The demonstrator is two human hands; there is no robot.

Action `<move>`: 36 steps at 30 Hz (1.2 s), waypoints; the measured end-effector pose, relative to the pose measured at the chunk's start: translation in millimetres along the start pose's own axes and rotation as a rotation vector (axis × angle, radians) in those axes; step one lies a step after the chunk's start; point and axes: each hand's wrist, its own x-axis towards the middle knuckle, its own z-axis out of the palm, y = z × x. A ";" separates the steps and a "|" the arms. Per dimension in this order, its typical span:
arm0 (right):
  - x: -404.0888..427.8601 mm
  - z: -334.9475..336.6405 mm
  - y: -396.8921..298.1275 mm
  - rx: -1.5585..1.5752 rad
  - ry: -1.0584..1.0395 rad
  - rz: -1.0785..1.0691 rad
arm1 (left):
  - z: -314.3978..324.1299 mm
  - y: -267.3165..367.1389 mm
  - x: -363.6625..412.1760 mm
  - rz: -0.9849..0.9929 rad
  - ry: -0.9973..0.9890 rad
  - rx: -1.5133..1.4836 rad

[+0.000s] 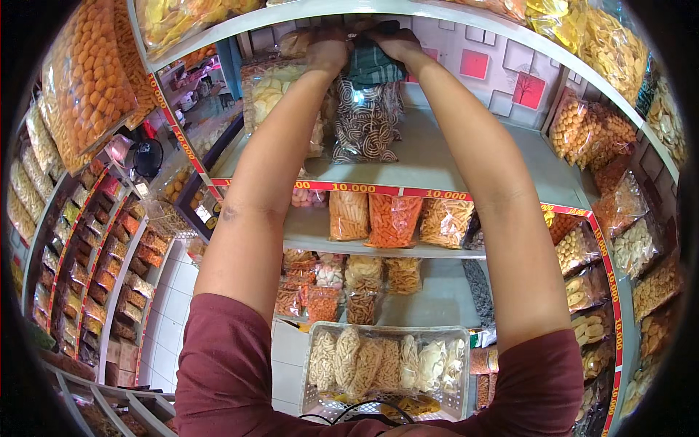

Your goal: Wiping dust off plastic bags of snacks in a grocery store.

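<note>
Both my arms reach up to the upper shelf [437,131]. My right hand [397,45] grips a dark green checked cloth [377,63], which hangs in front of the back wall. Close beside it, my left hand [329,48] is at the cloth's left edge; its fingers are in shadow, so its hold is unclear. Directly below the cloth stands a clear plastic bag of black-and-white spiral snacks [365,123], its top covered. Left of that, partly behind my left forearm, are bags of pale chips [267,98].
Red price strips [349,188] edge the shelves. Lower shelves hold bagged snack sticks [394,218]. A white plastic basket [306,377] of bagged snacks is close to my body. Large bags of orange snacks [93,82] hang at left; more bags [590,131] line the right side.
</note>
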 end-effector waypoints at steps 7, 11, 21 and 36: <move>-29.7 -28.3 19.8 0.033 0.156 0.064 | -27.3 20.8 -1.6 -0.084 -0.204 0.214; -46.1 -37.1 61.8 0.306 0.325 0.132 | -12.4 20.3 -1.4 0.024 -0.052 0.150; -182.6 -48.9 62.0 1.083 0.683 0.275 | -49.2 78.2 -128.3 0.095 0.225 -0.330; -590.2 5.1 108.9 1.115 -0.026 1.080 | -97.9 211.3 -575.2 -1.278 -0.762 -1.557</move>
